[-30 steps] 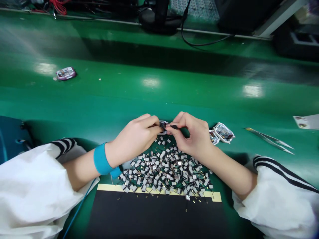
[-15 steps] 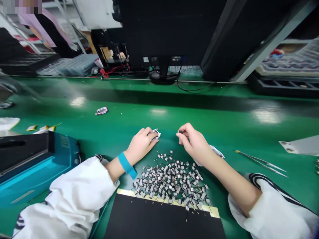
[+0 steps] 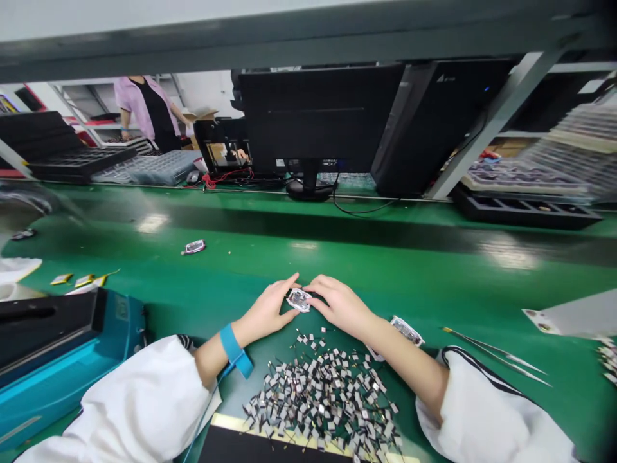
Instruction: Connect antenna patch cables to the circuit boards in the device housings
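A small circuit board in a white-edged housing (image 3: 299, 299) lies on the green mat between both hands. My left hand (image 3: 272, 308) grips it from the left, thumb at the near edge and fingers at the far edge. From the right, my right hand (image 3: 340, 305) has its thumb and fingertips on the board's right end; whether a small part is under them is hidden. Just nearer lies a heap of small grey square parts with short dark leads (image 3: 322, 399). Another white-edged circuit board (image 3: 406, 330) is partly behind my right forearm.
Tweezers (image 3: 496, 357) lie on the right, near a white plate (image 3: 573, 315). A teal and black box (image 3: 72, 360) stands at left. Another housing (image 3: 194, 247) lies farther back. A monitor (image 3: 322, 122) stands behind the bench, under a shelf beam. A person (image 3: 149, 112) is in the background.
My right hand has moved left to the circuit board, from holding a small dark part in the air. My left hand has spread around the board. The camera view has tilted upward.
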Tool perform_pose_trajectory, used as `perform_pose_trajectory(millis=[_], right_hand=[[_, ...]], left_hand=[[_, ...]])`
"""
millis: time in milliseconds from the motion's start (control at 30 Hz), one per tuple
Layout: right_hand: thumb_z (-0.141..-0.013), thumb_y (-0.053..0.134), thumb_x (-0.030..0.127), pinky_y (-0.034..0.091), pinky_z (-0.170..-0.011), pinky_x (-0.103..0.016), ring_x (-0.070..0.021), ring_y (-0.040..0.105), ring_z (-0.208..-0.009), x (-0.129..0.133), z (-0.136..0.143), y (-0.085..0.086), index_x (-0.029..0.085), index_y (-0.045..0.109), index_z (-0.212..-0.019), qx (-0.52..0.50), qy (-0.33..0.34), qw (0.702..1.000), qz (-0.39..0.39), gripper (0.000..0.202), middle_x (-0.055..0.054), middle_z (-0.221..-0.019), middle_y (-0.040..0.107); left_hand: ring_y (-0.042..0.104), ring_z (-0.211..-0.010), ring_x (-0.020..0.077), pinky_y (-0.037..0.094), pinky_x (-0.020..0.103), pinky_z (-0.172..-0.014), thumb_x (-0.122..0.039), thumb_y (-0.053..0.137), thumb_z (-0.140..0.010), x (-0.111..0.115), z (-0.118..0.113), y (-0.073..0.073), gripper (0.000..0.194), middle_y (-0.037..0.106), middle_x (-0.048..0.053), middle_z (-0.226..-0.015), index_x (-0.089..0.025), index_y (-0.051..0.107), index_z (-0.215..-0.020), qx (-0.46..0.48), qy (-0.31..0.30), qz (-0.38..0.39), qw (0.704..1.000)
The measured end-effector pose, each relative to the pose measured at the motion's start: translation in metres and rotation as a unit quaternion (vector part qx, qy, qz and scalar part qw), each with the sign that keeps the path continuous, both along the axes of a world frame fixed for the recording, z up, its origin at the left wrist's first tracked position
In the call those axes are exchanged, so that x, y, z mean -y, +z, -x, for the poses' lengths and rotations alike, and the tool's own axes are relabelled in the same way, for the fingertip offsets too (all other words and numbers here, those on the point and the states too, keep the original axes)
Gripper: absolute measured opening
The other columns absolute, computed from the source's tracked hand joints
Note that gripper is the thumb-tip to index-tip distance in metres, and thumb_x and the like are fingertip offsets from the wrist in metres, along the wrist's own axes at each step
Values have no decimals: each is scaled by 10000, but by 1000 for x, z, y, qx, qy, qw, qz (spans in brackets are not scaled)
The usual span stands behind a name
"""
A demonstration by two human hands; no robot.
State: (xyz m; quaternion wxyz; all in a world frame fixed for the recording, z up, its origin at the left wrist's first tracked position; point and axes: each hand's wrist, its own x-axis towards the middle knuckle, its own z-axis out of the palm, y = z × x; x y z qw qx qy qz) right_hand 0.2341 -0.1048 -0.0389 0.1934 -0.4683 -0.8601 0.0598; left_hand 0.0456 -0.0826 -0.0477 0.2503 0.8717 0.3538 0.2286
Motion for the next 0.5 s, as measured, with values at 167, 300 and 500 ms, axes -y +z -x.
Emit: perform_pose_trajectory(millis=[167, 300, 500], right_hand=[[-805, 484, 173, 462, -674, -290, -163, 521, -734, 3, 11, -5, 134, 590, -781, 82, 0, 991, -105, 115, -61, -793, 548], [-799, 440, 92, 448, -610, -300, -173, 514, -659, 4, 9, -5, 128, 554, -710, 101, -17, 979, -174, 149, -68, -728, 541], [-789, 456, 102, 420, -588, -283, -164, 508, -632, 4, 5, 0, 137, 551, -743, 122, -39, 967, -222, 111, -38, -677, 523]], left_hand=[[489, -1032, 180, 380, 398, -946, -187, 598, -711, 4, -7, -5, 596, 544, 67, -1096, -160, 319, -1237, 49, 25, 47, 997], [528, -976, 150, 435, 321, -906, -143, 629, -676, 3, -16, -6, 628, 545, 70, -1085, -147, 329, -1228, 111, 19, 77, 991], [569, -912, 144, 487, 290, -840, -159, 655, -657, -2, -23, -7, 644, 564, 69, -1052, -155, 338, -1217, 142, -2, 88, 986]])
